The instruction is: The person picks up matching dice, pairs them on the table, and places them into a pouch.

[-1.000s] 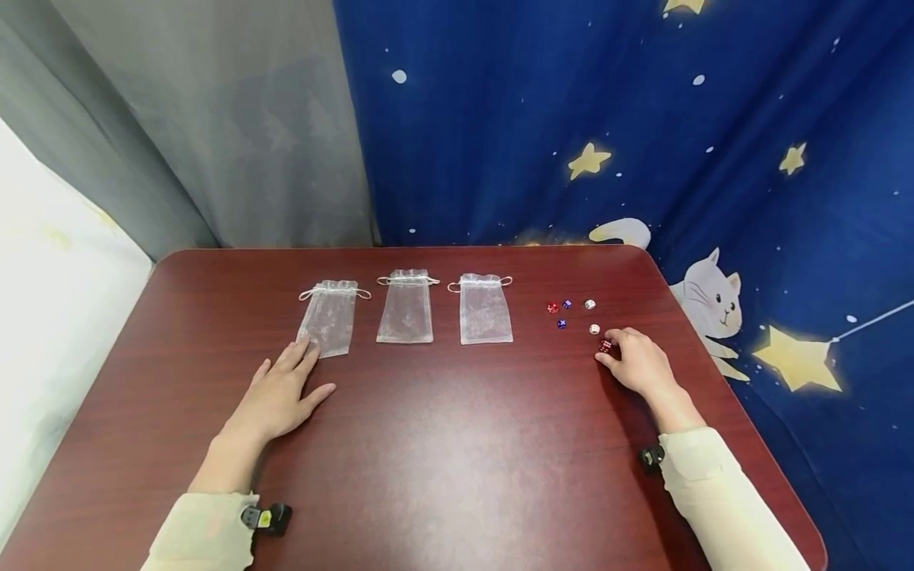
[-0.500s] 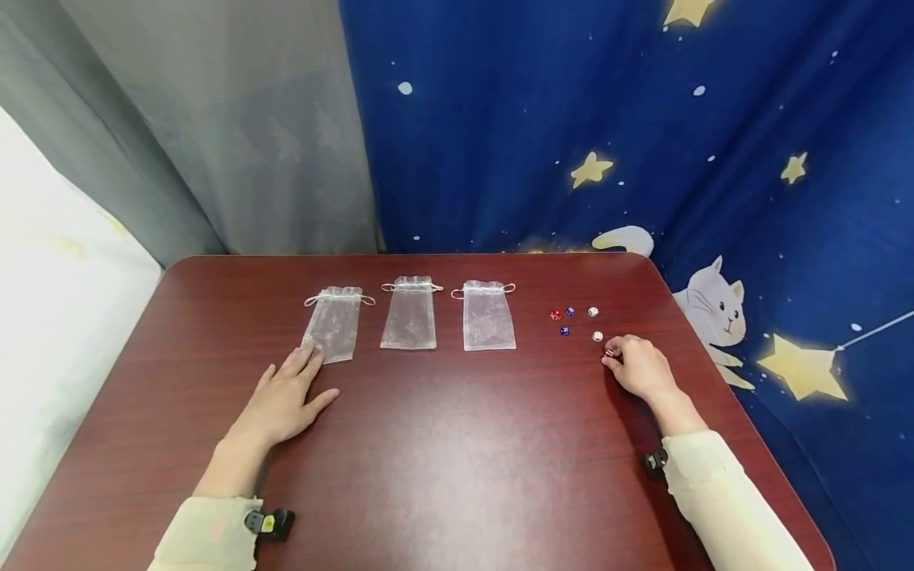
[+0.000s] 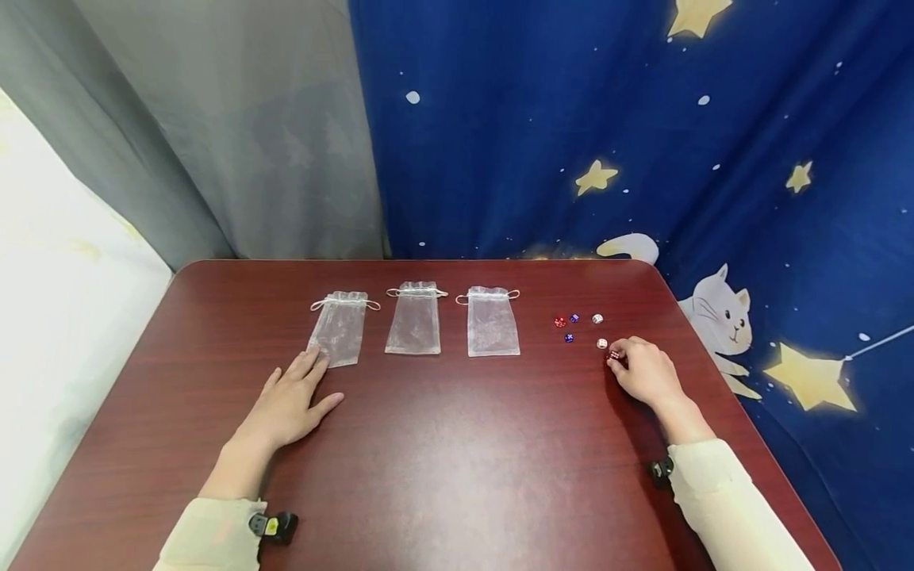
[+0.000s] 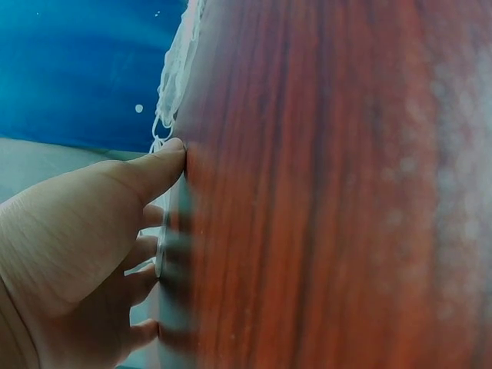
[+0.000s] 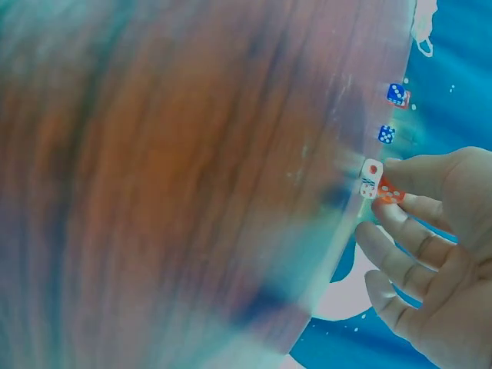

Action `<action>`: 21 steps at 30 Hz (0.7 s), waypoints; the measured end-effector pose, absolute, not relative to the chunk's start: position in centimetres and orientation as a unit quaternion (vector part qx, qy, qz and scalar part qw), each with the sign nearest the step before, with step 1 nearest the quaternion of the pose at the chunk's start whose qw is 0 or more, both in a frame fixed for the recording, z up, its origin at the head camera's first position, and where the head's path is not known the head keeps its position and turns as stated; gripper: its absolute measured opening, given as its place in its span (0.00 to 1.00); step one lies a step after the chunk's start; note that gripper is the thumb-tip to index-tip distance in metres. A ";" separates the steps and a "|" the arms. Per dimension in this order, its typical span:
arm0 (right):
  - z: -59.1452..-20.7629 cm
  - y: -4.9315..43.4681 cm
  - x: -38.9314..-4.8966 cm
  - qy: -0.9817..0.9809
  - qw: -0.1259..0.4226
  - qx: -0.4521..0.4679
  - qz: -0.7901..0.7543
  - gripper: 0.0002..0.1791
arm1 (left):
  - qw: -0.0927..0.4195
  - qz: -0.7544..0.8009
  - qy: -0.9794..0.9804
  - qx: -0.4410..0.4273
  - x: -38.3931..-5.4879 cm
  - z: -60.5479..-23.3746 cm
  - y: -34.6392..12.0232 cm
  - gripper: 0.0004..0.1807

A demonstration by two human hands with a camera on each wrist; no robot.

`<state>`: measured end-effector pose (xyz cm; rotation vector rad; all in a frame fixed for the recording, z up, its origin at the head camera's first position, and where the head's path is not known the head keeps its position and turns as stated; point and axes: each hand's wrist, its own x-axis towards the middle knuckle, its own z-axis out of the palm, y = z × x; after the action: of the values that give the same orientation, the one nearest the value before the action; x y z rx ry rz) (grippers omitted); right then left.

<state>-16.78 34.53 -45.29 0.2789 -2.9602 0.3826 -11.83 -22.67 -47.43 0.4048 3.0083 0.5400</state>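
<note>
My right hand point(image 3: 648, 373) pinches a dark red die point(image 3: 613, 356) between thumb and forefinger at the table's right side. In the right wrist view that die point(image 5: 391, 192) shows orange-red between thumb and fingers, behind the white dice point(image 5: 371, 171). Just beyond the fingertips lies a white die point(image 3: 602, 343), with another white die point(image 3: 597, 319) farther back. To their left are two blue dice point(image 3: 569, 338) and a red die point(image 3: 560, 322). My left hand point(image 3: 286, 408) lies flat with fingers spread, fingertips on the lower edge of the left sheer drawstring bag point(image 3: 341, 329).
A middle drawstring bag point(image 3: 414, 321) and a right one point(image 3: 493, 323) lie flat in a row with the left bag. Beneath everything is a reddish-brown table point(image 3: 443, 460). Behind its back edge hang grey point(image 3: 286, 159) and blue star-patterned curtains point(image 3: 485, 143).
The head view has tilted slightly, so everything sits a little lower and farther right. My right thumb and forefinger have closed in slightly on the red die. The left hand stays on the bag.
</note>
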 end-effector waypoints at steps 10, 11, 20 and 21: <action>-44.7 34.1 -16.8 -0.984 0.080 0.097 0.129 0.09 | 0.031 0.175 0.976 0.130 -11.7 -47.3 -22.6 0.40; -44.7 34.0 -16.8 -0.984 0.080 0.099 0.129 0.09 | 0.031 0.175 0.975 0.130 -11.6 -47.3 -22.6 0.40; -44.3 33.0 -17.0 -0.982 0.086 0.112 0.124 0.08 | 0.032 0.175 0.976 0.127 -11.2 -47.6 -22.7 0.40; -44.3 33.0 -17.1 -0.982 0.087 0.112 0.124 0.07 | 0.032 0.175 0.976 0.128 -11.3 -47.6 -22.6 0.40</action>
<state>-17.06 32.97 -44.27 0.3352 -2.9260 0.3686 -11.27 -22.64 -47.61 0.3931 3.0046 0.5404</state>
